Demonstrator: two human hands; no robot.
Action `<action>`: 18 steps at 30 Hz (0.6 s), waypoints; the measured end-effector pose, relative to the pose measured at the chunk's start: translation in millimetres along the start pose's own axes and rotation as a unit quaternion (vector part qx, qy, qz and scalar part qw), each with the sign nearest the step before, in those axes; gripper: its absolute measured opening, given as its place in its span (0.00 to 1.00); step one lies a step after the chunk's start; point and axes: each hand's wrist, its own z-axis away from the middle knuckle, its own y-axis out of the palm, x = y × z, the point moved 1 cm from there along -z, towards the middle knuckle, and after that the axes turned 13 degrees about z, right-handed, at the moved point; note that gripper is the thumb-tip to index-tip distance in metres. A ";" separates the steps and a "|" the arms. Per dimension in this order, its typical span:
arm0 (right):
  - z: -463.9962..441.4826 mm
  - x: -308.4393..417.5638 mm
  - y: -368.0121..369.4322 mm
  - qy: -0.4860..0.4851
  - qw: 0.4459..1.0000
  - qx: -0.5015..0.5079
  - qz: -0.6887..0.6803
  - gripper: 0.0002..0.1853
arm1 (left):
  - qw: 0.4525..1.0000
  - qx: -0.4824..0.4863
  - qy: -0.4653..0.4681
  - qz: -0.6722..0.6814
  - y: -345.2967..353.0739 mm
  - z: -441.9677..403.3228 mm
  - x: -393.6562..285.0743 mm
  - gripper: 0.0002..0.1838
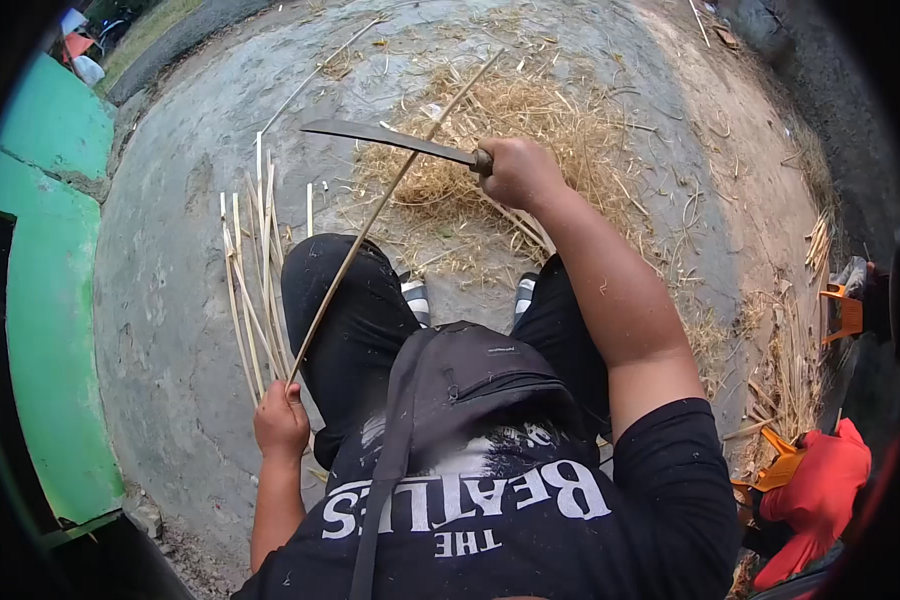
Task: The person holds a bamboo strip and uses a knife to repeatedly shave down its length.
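Note:
My right hand (518, 172) is closed round the handle of a long machete (390, 136), its dark curved blade pointing left. The blade crosses a thin bamboo strip (355, 245) near the strip's upper part. At the strip's lower end, by my left thigh, my left hand (282, 422) is closed on it. The strip slants up and to the right across my left knee. Beyond my feet lies a pile of pale shavings (530, 130).
Several bamboo strips (255, 280) lie to the left of my leg. A green wall (50, 300) stands at the far left. On the right, a person in red (815, 490) is beside more split strips (795, 350). One long strip (320, 70) lies ahead on the concrete.

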 end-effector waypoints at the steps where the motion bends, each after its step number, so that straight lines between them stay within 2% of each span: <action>1: 5.4 3.8 6.2 0.002 0.999 -0.039 -0.029 0.07 | 1.000 -0.005 0.004 -0.002 -1.6 0.5 -2.0 0.20; 3: 14.4 10.7 5.2 -0.016 1.000 -0.025 0.009 0.06 | 1.000 -0.005 0.014 -0.010 -5.8 2.3 -3.1 0.20; 6: 28.5 29.8 3.3 -0.124 0.989 0.004 0.078 0.07 | 0.999 -0.024 0.033 -0.011 -7.6 2.6 -5.4 0.20; 10: -1.1 -5.9 9.7 0.026 0.999 -0.026 0.017 0.07 | 0.999 -0.014 0.010 -0.035 -4.4 0.8 -3.2 0.20; 13: 5.2 -11.6 9.4 0.013 0.999 -0.018 0.036 0.07 | 0.999 -0.008 0.009 -0.046 -13.7 -0.4 -10.3 0.20; 17: 23.3 16.5 13.6 -0.124 0.988 -0.055 0.078 0.07 | 0.999 0.001 0.036 -0.036 -20.6 0.0 -3.5 0.19; 18: 27.2 22.6 3.9 -0.132 0.987 -0.045 0.080 0.06 | 0.998 -0.007 0.047 -0.032 -16.9 -1.9 -1.0 0.19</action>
